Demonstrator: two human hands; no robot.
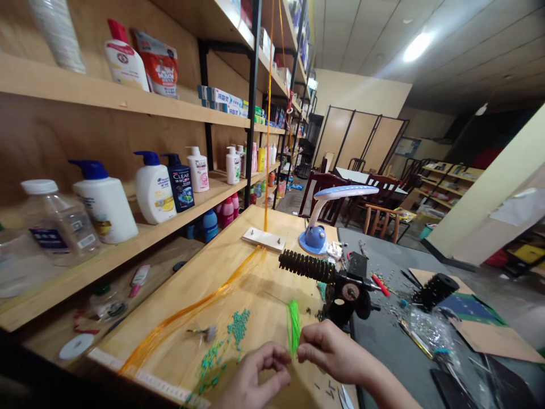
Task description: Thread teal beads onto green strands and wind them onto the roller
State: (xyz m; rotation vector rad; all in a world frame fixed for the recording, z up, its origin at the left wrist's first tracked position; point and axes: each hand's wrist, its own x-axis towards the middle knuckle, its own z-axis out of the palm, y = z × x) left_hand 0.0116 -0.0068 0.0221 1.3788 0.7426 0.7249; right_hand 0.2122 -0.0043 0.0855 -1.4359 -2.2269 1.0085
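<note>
A bundle of bright green strands (293,326) lies on the light wooden board, its lower end between my two hands. My left hand (258,375) has curled fingers, with the fingertips beside that end; whatever they hold is too fine to make out. From the other side, my right hand (330,349) pinches close to the same end, and its fingertips hide what is in them. A thin dark line, like a needle or wire, runs left from the bundle's upper part. Turquoise beads (238,325) and green beads (209,359) are scattered left of the bundle.
Orange threads (204,299) run from a clamped white plate (264,239) across the board. A black ridged roller (306,266) on a stand is beyond my right hand. Behind stands a blue desk lamp (314,238). Shelves with bottles (155,187) line the left.
</note>
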